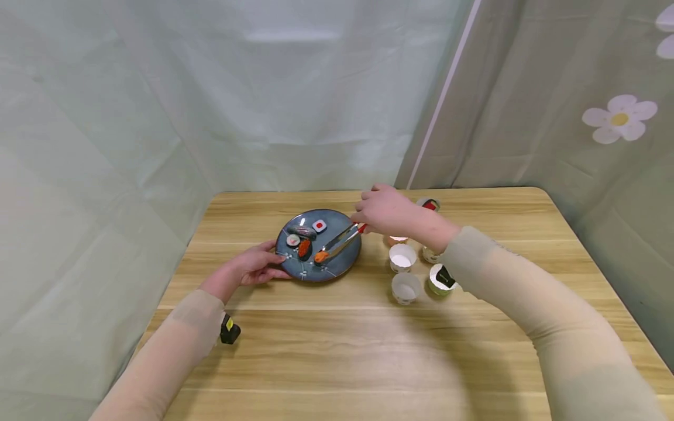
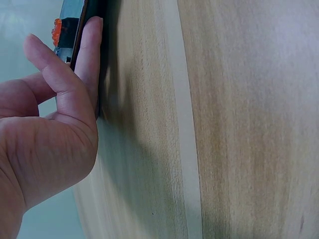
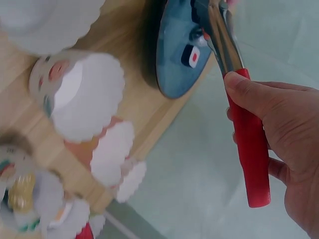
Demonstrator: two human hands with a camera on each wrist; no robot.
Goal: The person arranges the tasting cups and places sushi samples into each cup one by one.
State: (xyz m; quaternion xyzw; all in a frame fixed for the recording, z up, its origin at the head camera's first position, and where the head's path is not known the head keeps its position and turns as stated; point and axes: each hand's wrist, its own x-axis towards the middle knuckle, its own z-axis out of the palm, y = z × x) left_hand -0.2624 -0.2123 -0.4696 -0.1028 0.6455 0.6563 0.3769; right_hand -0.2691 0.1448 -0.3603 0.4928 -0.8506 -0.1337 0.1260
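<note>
A round blue plate (image 1: 339,221) sits toward the back of the wooden table. My left hand (image 1: 260,266) grips its left rim, thumb above and fingers beneath. Red-handled metal tongs (image 3: 249,139) are held in my right hand (image 1: 384,210), angled down over the plate. Their tips meet an orange-topped sushi piece (image 1: 321,257) at the plate's front. Around it on the plate lie a red roe sushi (image 1: 304,249), a silvery sushi piece (image 1: 302,231), a pale-topped roll (image 1: 293,240) and a white roll with a red centre (image 1: 319,225).
Several small scalloped cups stand right of the plate, among them a white cup (image 1: 402,257), a front cup (image 1: 406,289) and a green cup (image 1: 439,286) with a dark piece inside. My right forearm passes over some cups. Pale curtains (image 1: 316,105) hang behind the table.
</note>
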